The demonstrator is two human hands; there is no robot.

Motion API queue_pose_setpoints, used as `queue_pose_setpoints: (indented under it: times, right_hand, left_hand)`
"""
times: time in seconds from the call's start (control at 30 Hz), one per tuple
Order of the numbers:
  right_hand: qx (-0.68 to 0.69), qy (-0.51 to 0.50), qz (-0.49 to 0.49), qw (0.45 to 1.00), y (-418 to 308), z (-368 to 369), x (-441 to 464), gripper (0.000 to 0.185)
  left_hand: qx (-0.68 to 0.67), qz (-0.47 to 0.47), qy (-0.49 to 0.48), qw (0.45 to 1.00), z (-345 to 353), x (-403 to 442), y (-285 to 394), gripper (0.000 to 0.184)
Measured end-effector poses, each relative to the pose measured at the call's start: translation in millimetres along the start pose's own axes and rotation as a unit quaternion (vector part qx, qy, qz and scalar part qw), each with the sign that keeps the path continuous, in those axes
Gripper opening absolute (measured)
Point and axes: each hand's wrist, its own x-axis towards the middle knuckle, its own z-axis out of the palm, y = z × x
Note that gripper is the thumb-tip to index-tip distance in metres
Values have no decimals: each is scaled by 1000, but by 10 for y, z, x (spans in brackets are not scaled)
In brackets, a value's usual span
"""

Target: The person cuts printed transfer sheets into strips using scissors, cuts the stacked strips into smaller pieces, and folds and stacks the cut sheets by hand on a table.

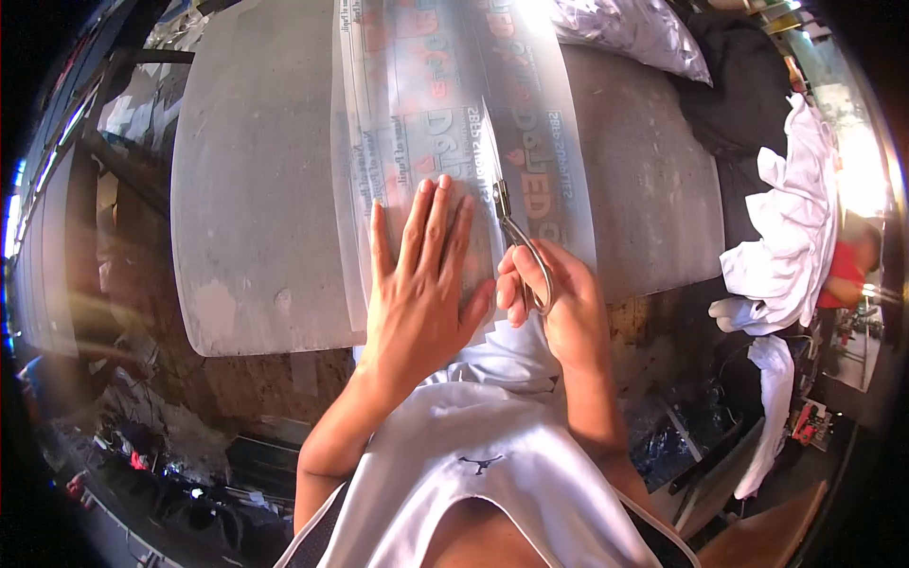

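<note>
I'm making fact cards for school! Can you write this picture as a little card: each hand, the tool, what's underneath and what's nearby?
Left hand: left hand flat on the see-through plastic sheeting printed with red and grey lettering
Right hand: right hand holding silver metal scissors by the handles
Scissor tips: pointing away from the person, over the sheeting
Underneath: broad grey flat-topped surface
Nearby, right: crumpled white cloth
</note>
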Motion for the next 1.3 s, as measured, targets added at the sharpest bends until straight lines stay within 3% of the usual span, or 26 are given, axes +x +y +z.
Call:
queue_pose_setpoints:
  times: [1.3]
  right_hand:
    - [31,-22,-41,998,-470,65,1000,36]
  left_hand:
    - [-13,-19,-58,998,-147,108,25,88]
